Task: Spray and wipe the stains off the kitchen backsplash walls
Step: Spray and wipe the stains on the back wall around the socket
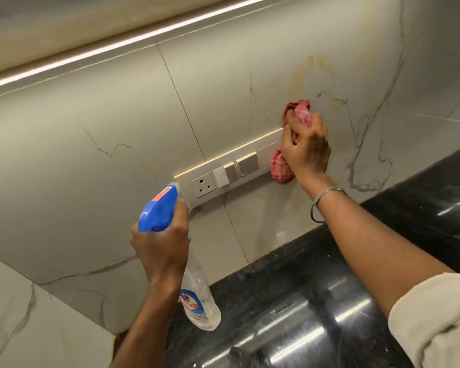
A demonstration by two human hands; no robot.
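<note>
Right grip (pixel 306 147) clutched the red cloth (pixel 299 109) against the backsplash (pixel 117 128) beneath yellow stains (pixel 302 78); left grip (pixel 160 247) held the spray bottle (pixel 159 209) ready.

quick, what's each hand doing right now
Left hand: closed around the neck of the spray bottle.
Right hand: closed on the red cloth, pressing it to the backsplash.

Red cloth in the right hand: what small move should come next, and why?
Probably slide the red cloth up the backsplash. The right hand grips it bunched against the wall at the right end of the switch plate, and yellowish stains streak the tile just above. The left hand holds the spray bottle aside.
</note>
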